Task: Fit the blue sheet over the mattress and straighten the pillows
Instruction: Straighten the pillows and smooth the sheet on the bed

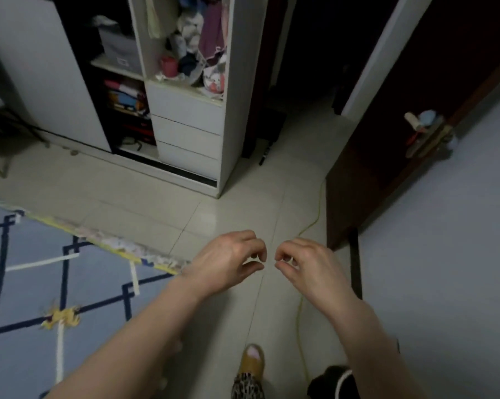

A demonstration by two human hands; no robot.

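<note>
The blue sheet, patterned with dark and white lines, covers the bed at the lower left. A floral, yellow-trimmed mattress edge shows along its far side. My left hand and my right hand hover side by side over the tiled floor, just right of the bed's corner. Both have curled fingers with thumb and fingertips close together, and nothing is visibly held in either. No pillows are in view.
An open white wardrobe with drawers and stuffed shelves stands ahead. A dark wooden door stands open at the right beside a pale wall. A thin yellow-green cord runs along the floor. My slippered foot is below my hands.
</note>
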